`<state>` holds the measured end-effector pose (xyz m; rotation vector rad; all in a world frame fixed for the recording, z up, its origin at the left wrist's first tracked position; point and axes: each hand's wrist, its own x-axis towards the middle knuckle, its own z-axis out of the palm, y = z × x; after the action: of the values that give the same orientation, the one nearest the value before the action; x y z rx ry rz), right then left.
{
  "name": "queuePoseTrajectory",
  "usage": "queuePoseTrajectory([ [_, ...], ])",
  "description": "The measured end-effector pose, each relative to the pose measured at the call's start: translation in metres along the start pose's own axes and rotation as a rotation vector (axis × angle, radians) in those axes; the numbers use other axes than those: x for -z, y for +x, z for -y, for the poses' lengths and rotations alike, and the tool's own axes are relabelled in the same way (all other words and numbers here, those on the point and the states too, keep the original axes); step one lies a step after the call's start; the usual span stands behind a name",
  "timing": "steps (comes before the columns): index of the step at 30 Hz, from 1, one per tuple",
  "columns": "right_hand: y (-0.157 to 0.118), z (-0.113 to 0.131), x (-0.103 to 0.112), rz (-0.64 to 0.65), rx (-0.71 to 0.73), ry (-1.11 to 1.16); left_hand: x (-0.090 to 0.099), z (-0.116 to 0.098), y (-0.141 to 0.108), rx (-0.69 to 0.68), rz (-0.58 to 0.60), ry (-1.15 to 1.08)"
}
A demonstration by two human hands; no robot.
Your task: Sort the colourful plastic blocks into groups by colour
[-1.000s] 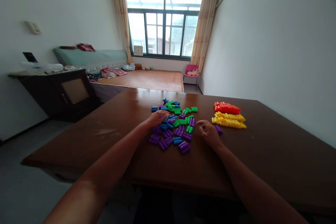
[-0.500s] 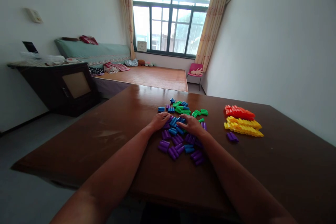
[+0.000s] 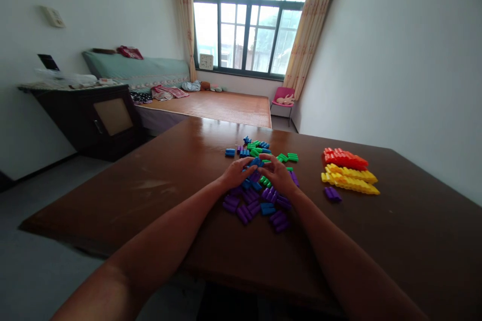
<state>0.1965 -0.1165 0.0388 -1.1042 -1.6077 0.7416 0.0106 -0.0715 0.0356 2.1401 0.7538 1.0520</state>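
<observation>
Over a loose pile on the table, my left hand (image 3: 237, 172) and my right hand (image 3: 277, 175) meet with fingers closed round a blue plastic block (image 3: 256, 162). The block has a ribbed look, like short tubes joined side by side; fingers hide part of it. Purple blocks (image 3: 244, 212) of the same kind lie nearest my body. A single blue block (image 3: 267, 208) rests among them. Beyond my hands are several green blocks (image 3: 256, 152) and another blue block (image 3: 230, 152).
On the right of the brown table (image 3: 150, 195) lie a row of red blocks (image 3: 344, 158), rows of yellow blocks (image 3: 350, 179) and one purple block (image 3: 333, 194). Past the table stand a bed (image 3: 222, 105), a dark cabinet (image 3: 86, 120) and a pink chair (image 3: 283, 94).
Both hands have come closer together and risen slightly from the pile, now with a blue block between them. The camera view has shifted a little.
</observation>
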Motion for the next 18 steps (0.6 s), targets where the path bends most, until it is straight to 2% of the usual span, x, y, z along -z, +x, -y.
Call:
queuePoseTrajectory([
  [4,0.000,0.003,0.001,-0.040,0.008,-0.095,-0.001,0.000,0.002,0.084,-0.076,-0.230],
  [7,-0.001,0.001,-0.003,-0.015,-0.004,-0.068,-0.003,-0.001,0.002,0.120,-0.075,-0.415],
  [10,-0.001,-0.001,-0.003,-0.002,0.029,-0.064,-0.003,-0.005,0.000,0.154,-0.064,-0.498],
  [12,0.000,0.000,0.002,0.023,0.051,-0.132,0.002,-0.007,0.001,0.171,-0.135,-0.471],
  [15,0.002,0.001,0.017,0.083,0.075,-0.302,0.014,-0.004,0.002,0.203,-0.305,-0.353],
  [16,0.002,0.001,0.022,0.105,0.095,-0.357,0.018,-0.001,0.003,0.213,-0.325,-0.301],
  [18,0.003,0.000,0.030,0.136,0.149,-0.467,0.023,0.007,0.003,0.225,-0.288,-0.178],
])
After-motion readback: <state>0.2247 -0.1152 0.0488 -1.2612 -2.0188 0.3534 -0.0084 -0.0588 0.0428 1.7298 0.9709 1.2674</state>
